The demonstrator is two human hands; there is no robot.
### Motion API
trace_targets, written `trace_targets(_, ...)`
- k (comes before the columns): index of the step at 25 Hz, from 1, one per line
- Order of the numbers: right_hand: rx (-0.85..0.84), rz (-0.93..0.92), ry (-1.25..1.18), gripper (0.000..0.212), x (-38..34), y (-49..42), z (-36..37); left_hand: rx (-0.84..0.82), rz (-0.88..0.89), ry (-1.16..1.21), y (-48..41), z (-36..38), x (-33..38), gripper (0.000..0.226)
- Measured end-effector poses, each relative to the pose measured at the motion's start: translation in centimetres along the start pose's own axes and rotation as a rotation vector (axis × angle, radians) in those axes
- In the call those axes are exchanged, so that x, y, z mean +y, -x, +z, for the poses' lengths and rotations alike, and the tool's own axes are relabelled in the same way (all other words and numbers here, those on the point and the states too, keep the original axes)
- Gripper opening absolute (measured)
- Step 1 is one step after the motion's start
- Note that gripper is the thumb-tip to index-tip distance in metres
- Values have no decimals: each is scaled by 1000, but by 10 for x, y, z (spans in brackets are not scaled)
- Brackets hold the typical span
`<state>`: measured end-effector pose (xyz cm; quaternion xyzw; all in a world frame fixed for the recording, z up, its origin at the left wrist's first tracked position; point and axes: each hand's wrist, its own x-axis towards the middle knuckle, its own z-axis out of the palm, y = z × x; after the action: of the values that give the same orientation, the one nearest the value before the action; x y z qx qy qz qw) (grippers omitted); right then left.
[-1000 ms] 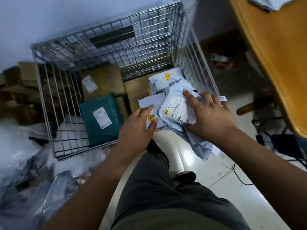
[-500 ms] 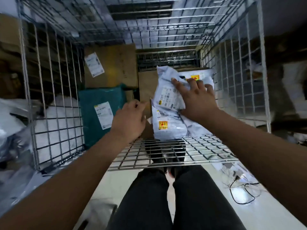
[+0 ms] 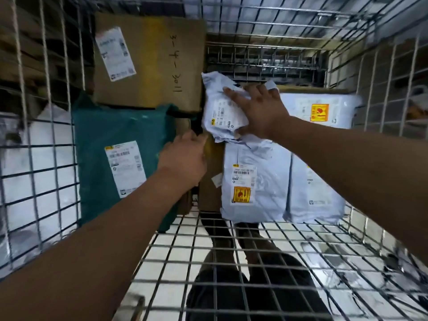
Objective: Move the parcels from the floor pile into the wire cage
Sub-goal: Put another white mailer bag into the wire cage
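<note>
Reaching over the near wall of the grey wire cage (image 3: 278, 232), both bare forearms extend down among the parcels stacked inside. The right grip (image 3: 257, 112) lies with fingers spread and nearly straight on a small crumpled white plastic mailer (image 3: 217, 112), the thumb along the mailer's lower edge. This mailer sits inside the cage, towards the middle, against the side of a large brown cardboard box (image 3: 150, 61) bearing a white label and handwritten digits. The left grip (image 3: 185, 158) shows only its back, at the edge of a teal plastic bag (image 3: 111, 140). Its fingers curl away from the camera and are blurred, so whether it holds anything cannot be told. Below the right grip lie two flat pale grey mailers (image 3: 261, 170) side by side, the left one with a yellow sticker. A third pale mailer (image 3: 324, 107) lies behind the right wrist. Dark-trousered legs (image 3: 231, 297) show through the mesh.
</note>
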<state>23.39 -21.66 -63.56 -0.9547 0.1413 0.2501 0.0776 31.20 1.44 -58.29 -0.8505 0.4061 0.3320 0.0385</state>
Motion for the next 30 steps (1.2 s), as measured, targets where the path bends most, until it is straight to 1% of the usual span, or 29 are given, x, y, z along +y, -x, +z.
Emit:
trace_targets(3, 49, -35, 36, 124, -3, -18, 24, 32, -1, -6, -23, 15, -4, 61)
trace_targets(7, 134, -75, 40, 124, 2, -16, 38, 66, 7, 36, -34, 24, -8, 61)
trace_targets(10, 129, -118, 59, 124, 6, -13, 37, 64, 11, 75, -34, 27, -6, 60)
trace_targets(12, 105, -114, 57, 125, 5, -9, 35, 67, 16, 81, -30, 25, -3, 59)
trace_targets(15, 49, -11, -42, 129, -2, 4, 28, 74, 16, 79, -23, 13, 6, 60)
trace_targets(19, 32, 137, -193, 120, -12, 47, -1, 103, 101, 81, -4, -20, 35, 59)
trace_targets(24, 115, 285, -321, 112, -12, 127, -58, 135, 237, 40, 26, -73, 91, 60)
trace_targets(28, 218, 445, -454, 112, -9, 202, -100, 165, 350, -76, 61, -110, 151, 51)
trace_targets(30, 251, 516, -513, 105, -7, 241, -115, 194, 403, -84, 83, -121, 182, 49)
